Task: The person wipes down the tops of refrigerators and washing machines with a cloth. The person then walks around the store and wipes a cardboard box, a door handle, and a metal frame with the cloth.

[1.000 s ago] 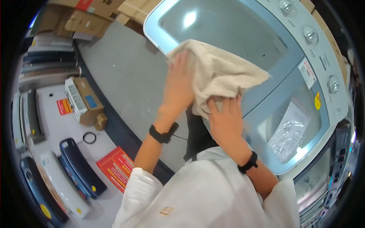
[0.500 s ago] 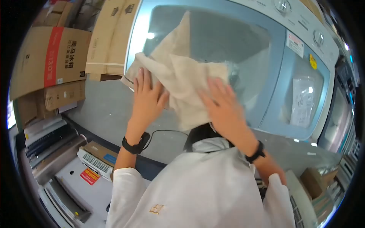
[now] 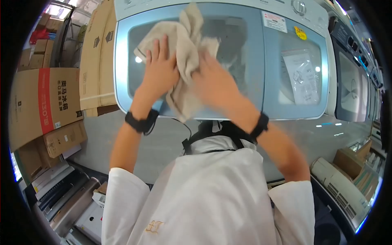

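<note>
A crumpled beige cloth [image 3: 185, 55] lies bunched on the see-through left lid [image 3: 232, 45] of a light-blue twin-tub washing machine [image 3: 255, 61]. My left hand [image 3: 159, 73] rests on the cloth's left part, fingers stretched out and lying flat over it. At the cloth's right side is my right hand [image 3: 214, 83], slightly blurred, its fingers curled into the fabric. One end of the cloth hangs toward the machine's front edge, and another stands up near the control panel. Both wrists wear black bands.
The smaller right lid has a plastic bag of papers [image 3: 302, 75] and a yellow sticker [image 3: 300, 33]. Tall cardboard boxes [image 3: 96, 61] stand to the left. Another washing machine [image 3: 353, 81] stands to the right. Grey floor [image 3: 110, 134] shows in front.
My view has turned and shifted, so the machine appears squarer. Both hands and the cloth are farther in on the lid, and the cloth is more bunched up between the hands.
</note>
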`<action>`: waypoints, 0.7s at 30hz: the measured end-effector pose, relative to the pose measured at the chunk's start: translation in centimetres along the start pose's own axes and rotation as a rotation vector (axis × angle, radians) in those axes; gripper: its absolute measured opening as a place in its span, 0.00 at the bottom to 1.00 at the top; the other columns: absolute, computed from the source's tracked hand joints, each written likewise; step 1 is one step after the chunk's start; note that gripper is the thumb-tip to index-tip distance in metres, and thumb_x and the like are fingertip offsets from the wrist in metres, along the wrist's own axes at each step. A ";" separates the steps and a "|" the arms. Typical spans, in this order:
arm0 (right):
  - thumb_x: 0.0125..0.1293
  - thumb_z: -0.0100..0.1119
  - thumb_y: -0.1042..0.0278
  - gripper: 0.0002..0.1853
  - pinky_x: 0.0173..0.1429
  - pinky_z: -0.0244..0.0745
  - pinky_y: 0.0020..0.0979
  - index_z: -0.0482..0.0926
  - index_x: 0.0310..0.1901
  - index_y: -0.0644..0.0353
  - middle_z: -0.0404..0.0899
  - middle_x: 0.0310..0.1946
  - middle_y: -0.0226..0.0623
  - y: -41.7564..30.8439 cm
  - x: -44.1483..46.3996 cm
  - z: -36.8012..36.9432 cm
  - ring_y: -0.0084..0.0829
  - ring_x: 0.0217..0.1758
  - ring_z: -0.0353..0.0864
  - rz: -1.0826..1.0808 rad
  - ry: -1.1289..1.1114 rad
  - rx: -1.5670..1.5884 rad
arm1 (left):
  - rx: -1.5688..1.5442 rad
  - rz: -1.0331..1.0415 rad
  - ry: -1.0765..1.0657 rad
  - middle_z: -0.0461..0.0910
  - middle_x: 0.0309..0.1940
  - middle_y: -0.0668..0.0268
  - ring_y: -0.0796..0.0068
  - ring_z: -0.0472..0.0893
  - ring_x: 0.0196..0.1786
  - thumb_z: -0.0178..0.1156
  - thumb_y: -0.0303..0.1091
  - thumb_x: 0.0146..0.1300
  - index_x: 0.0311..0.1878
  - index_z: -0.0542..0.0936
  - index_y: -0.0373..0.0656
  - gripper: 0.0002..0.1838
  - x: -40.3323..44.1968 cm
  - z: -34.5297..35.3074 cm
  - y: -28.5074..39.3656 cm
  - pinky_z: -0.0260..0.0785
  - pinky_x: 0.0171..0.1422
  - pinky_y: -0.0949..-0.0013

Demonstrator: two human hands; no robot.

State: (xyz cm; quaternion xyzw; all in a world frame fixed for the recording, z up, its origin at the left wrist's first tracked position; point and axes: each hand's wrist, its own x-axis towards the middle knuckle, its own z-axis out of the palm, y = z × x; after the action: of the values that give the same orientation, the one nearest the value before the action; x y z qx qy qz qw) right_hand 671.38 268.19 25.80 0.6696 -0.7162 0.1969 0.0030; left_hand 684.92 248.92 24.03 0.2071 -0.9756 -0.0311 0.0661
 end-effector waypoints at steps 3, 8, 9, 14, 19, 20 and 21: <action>0.66 0.65 0.60 0.24 0.80 0.63 0.49 0.80 0.58 0.67 0.68 0.72 0.65 -0.1 -5.8 -2.4 0.61 0.78 0.64 0.084 -0.076 0.078 | -0.094 0.063 -0.051 0.48 0.84 0.43 0.29 0.48 0.84 0.58 0.45 0.72 0.75 0.74 0.56 0.29 -4.1 -1.8 3.8 0.44 0.81 0.28; 0.67 0.59 0.66 0.23 0.79 0.65 0.50 0.78 0.59 0.72 0.68 0.73 0.62 10.0 -7.6 -4.9 0.57 0.77 0.67 0.247 -0.024 -0.295 | -0.069 0.018 -0.063 0.48 0.84 0.43 0.31 0.46 0.84 0.54 0.49 0.75 0.82 0.64 0.64 0.33 -1.3 -1.3 4.3 0.41 0.83 0.30; 0.67 0.58 0.67 0.23 0.78 0.66 0.50 0.78 0.59 0.72 0.68 0.72 0.61 12.6 -6.0 -4.6 0.57 0.77 0.67 0.239 0.030 -0.315 | -0.058 0.013 -0.046 0.47 0.84 0.43 0.30 0.46 0.84 0.54 0.50 0.76 0.83 0.62 0.66 0.34 0.6 -0.9 4.5 0.41 0.83 0.30; 0.69 0.56 0.66 0.21 0.76 0.69 0.50 0.79 0.60 0.70 0.69 0.71 0.62 12.3 -2.2 -4.6 0.58 0.77 0.67 0.070 -0.064 -0.414 | 0.016 -0.059 -0.033 0.48 0.84 0.41 0.27 0.48 0.83 0.55 0.50 0.73 0.83 0.62 0.66 0.35 6.6 0.4 8.3 0.46 0.81 0.29; 0.71 0.57 0.64 0.23 0.78 0.66 0.52 0.78 0.63 0.66 0.67 0.72 0.63 7.0 -12.3 -6.6 0.59 0.78 0.65 0.220 0.004 -0.039 | -0.072 0.145 -0.138 0.50 0.83 0.42 0.27 0.49 0.83 0.61 0.45 0.69 0.79 0.68 0.65 0.34 1.1 -1.5 13.9 0.47 0.81 0.28; 0.71 0.58 0.63 0.24 0.78 0.66 0.51 0.77 0.65 0.65 0.66 0.73 0.63 8.1 -14.0 -7.3 0.59 0.79 0.64 0.263 -0.008 -0.075 | -0.124 0.175 -0.141 0.51 0.83 0.41 0.26 0.50 0.82 0.62 0.44 0.68 0.79 0.69 0.65 0.35 0.6 -2.1 14.5 0.48 0.81 0.27; 0.71 0.59 0.62 0.25 0.79 0.66 0.51 0.76 0.66 0.63 0.66 0.73 0.64 9.7 -15.9 -8.1 0.59 0.79 0.64 0.305 -0.017 -0.114 | -0.110 0.173 -0.166 0.51 0.83 0.41 0.26 0.50 0.82 0.63 0.46 0.68 0.79 0.68 0.67 0.35 0.9 -2.2 14.5 0.48 0.81 0.28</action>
State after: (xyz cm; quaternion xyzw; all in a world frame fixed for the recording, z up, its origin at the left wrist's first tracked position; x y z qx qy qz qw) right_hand 661.62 286.02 26.32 0.5533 -0.8196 0.1485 0.0050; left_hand 678.64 261.68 27.55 0.1152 -0.9887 -0.0959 -0.0010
